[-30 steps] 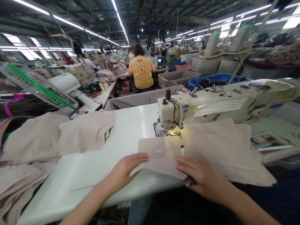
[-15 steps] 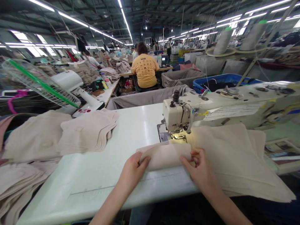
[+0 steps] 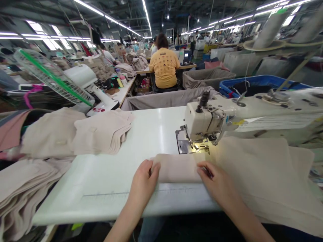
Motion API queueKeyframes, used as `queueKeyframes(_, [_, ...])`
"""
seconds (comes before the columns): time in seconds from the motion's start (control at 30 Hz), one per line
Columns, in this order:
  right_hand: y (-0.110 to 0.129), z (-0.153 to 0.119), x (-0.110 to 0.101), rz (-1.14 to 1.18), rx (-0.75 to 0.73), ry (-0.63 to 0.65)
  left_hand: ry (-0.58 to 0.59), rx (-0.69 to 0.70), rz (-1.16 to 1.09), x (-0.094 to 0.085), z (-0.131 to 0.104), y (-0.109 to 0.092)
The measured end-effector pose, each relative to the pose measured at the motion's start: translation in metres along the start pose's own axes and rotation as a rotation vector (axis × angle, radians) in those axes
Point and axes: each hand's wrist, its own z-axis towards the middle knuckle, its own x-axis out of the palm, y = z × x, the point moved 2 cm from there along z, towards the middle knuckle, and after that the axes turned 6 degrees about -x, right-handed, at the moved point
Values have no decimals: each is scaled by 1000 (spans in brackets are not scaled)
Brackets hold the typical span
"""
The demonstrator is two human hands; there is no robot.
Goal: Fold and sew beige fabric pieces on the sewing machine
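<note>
A folded piece of beige fabric [image 3: 178, 168] lies on the white sewing table [image 3: 106, 178], just in front of the sewing machine [image 3: 202, 121]. My left hand [image 3: 145, 178] pinches its left end between thumb and fingers. At the right end, my right hand [image 3: 214, 176] grips the same piece, its fingertips partly hidden. The fabric's far edge is close to the lit presser foot [image 3: 200, 147] and metal plate, and I cannot tell if it goes under the foot. Larger beige panels [image 3: 254, 168] spread to the right of my right hand.
Stacks of cut beige pieces [image 3: 103, 131] lie on the left, with more layers [image 3: 22, 188] hanging at the front left. A fan with a green-edged guard [image 3: 55, 77] stands behind them. Past the table are a fabric-lined bin [image 3: 161, 101], a blue basket [image 3: 264, 80] and a seated person in yellow [image 3: 164, 67].
The view has swung slightly left, shifting the surroundings rightward. Both hands still hold the folded fabric, which now lies straighter and flatter across the front of the machine.
</note>
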Motion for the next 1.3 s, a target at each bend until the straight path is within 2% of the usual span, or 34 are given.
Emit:
queueKeyframes(0.23, [-5,-1,3,-38,-13,8,-54,-177,-115,2,-13,10])
queueKeyframes(0.3, [-6,-1,4,-48,-19,2,-67,-156,-135,2,-17,11])
queueKeyframes(0.5, [-6,-1,2,-80,-40,-10,-90,20,-116,3,-21,13])
queueKeyframes(0.73, [-12,-4,3,-126,-50,-20,-115,127,-179,4,-23,15])
queueKeyframes(0.9, [-17,-8,5,-143,-77,-8,-55,50,-140,3,-23,14])
queueKeyframes(1.0, [-17,-9,5,-147,-86,-7,-66,5,-107,2,-22,14])
queueKeyframes(1.3, [-17,-9,3,-163,-72,8,-76,-17,-90,2,-22,15])
